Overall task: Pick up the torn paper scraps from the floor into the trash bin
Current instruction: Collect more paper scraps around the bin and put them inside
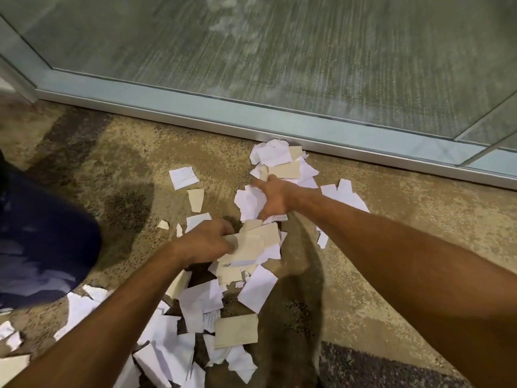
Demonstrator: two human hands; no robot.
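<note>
Speckled carpet beside a glass partition: right hand clutches crumpled white scraps; left hand pinches tan scraps just rightward.

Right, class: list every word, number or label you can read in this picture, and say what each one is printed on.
None can be read.
White scrap under the left forearm: faint bluish printed lines, too small and blurred to read.
White scrap lying apart near the glass partition: a thin dotted line along its lower edge, no legible text.
Tan scraps: blank on the faces that show.
</note>
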